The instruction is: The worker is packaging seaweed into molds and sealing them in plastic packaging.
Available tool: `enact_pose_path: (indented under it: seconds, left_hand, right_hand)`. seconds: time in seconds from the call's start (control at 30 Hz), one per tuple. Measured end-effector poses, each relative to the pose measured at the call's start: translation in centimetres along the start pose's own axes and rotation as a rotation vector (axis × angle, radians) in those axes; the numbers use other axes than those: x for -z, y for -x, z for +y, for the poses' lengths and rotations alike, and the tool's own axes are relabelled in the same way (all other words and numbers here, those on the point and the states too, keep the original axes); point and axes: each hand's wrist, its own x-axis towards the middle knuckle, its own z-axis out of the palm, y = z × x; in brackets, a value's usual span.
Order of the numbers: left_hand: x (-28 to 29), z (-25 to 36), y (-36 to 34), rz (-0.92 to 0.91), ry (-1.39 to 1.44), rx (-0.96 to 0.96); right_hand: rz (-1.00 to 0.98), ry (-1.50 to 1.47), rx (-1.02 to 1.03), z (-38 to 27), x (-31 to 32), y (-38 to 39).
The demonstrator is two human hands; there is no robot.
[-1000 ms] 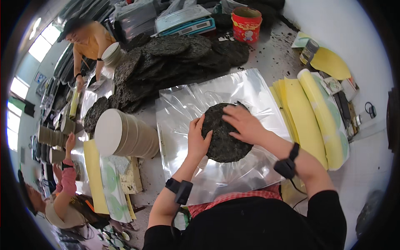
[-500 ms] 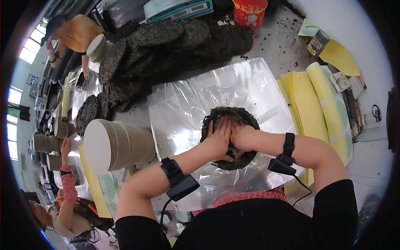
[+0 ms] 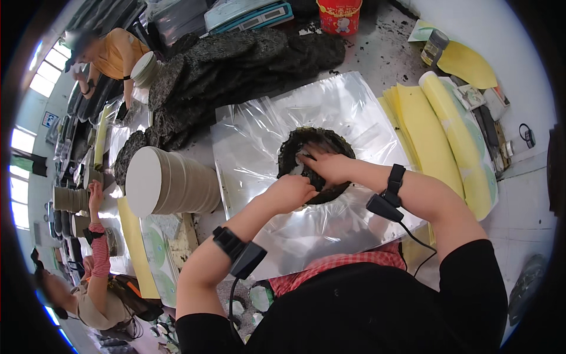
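A round, dark disc of what looks like dried seaweed (image 3: 289,152) lies on a stack of clear plastic film sheets (image 3: 247,138) in front of me. My right hand (image 3: 330,167) rests on its middle with the fingers spread and pointing left. Beside those fingertips a pale patch shows through the dark layer. At the near left edge of the disc, my left hand (image 3: 292,193) has its fingers curled together and seems to pinch the rim. What exactly lies between those fingertips is hidden.
Left of the film stands a tall stack of pale round discs (image 3: 183,183). Behind it lies a long pile of dark seaweed discs (image 3: 236,62). Yellow sheets (image 3: 439,138) lie on the right. A red tub (image 3: 339,16) and a blue scale (image 3: 250,19) stand at the back. Two people work at left.
My left hand has left the disc's middle for its near left edge, and its fingers have closed. My right hand stays on the disc, fingers now turned left. The whole view has shifted slightly.
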Motion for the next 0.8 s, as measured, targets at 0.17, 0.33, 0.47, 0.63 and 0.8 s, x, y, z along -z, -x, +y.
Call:
enact_pose_path:
  seconds: [0.17,0.33,0.47,0.63,0.8]
  left_hand:
    - [-0.8,1.0,-1.9,-0.131,-0.205,0.177]
    - [4.8,-0.4,-3.9,0.703,0.048,0.153]
    - [1.8,-3.7,-3.8,0.422,0.061,0.238]
    - [1.9,-2.3,-3.8,0.398,-0.404,0.252]
    - [2.9,-7.1,2.8,0.924,0.293,0.456]
  right_hand:
    - [0.031,0.052,0.012,-0.3,-0.3,1.0]
    - [0.102,0.151,-0.044,-1.5,-0.3,1.5]
    - [0.288,0.218,0.107,-2.4,0.7,1.9]
    - [0.139,0.137,-0.026,-0.8,-1.4,1.1]
    - [0.045,0.126,-0.039,-1.2,-1.5,0.6]
